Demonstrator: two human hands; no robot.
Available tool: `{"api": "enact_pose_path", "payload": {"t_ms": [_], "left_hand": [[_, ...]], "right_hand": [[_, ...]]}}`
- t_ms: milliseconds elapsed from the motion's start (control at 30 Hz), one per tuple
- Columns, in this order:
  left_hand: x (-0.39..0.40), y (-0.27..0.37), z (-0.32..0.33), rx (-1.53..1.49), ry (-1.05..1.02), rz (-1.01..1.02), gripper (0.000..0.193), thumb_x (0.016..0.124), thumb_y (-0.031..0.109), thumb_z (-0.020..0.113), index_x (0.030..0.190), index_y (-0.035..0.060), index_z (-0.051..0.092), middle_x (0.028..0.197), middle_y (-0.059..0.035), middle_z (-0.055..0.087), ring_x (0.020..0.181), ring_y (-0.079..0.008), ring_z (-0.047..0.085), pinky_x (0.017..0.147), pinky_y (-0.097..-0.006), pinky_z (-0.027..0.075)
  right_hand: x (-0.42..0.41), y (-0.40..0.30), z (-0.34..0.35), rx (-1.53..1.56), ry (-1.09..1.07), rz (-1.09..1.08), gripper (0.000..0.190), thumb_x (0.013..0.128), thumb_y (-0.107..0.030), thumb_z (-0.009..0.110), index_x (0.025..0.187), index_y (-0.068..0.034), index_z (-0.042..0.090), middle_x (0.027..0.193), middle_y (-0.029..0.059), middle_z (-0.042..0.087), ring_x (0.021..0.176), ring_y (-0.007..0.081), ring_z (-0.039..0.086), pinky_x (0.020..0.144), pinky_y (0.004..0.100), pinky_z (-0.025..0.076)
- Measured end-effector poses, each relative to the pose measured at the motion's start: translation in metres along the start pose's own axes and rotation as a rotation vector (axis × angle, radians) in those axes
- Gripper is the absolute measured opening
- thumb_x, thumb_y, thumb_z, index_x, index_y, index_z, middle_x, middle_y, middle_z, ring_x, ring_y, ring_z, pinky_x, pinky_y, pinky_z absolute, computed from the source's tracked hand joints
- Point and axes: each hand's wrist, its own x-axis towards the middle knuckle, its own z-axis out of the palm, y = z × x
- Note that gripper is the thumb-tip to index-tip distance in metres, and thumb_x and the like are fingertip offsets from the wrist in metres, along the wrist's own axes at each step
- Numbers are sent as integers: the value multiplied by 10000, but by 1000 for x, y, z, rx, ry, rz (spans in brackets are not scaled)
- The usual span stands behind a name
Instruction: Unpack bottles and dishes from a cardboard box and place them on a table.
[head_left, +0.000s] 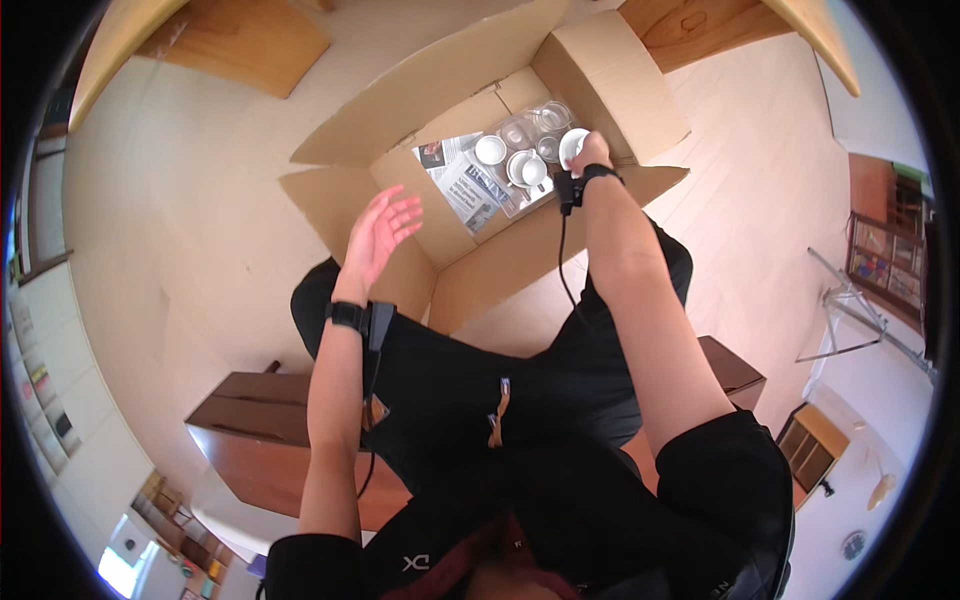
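A large open cardboard box (409, 255) stands on the floor between my knees, its flaps spread. My right hand (591, 154) reaches into its right side, with fingers on the rim of a white cup or bowl (568, 142). Beside that lie a clear plastic tray (510, 202), a white cup (490, 150), another white cup (533, 171) on a saucer, and several clear glass cups (553, 116). Printed newspaper (457, 180) covers part of the box floor. Over the box's left side my left hand (380, 232) hovers with its fingers apart, holding nothing.
Wooden furniture panels (240, 49) stand beyond the box. I sit on a brown bench or chest (262, 457). A metal folding frame (855, 315) is at the right, and a cable (562, 259) hangs from my right wrist device.
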Motion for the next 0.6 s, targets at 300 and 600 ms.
{"api": "enact_pose_path", "payload": {"t_ms": [300,600], "left_hand": [[15,8,31,32,-37,-44,486,974,308,410,1345,-1,357,1212,-199,529,1087,-255,543,951,-393,440],[25,7,39,24,-20,-73,518,960,331,443,1343,-7,357,1206,-209,527,1085,-269,542,946,-398,439]], "right_hand": [[111,52,-14,460,184,293,694,849,-437,464,1408,-47,334,1464,103,343,1276,320,406,1010,517,353],[182,65,-30,593,11,338,583,855,-357,496,1374,-167,310,1368,107,374,1220,314,407,948,488,373]]}}
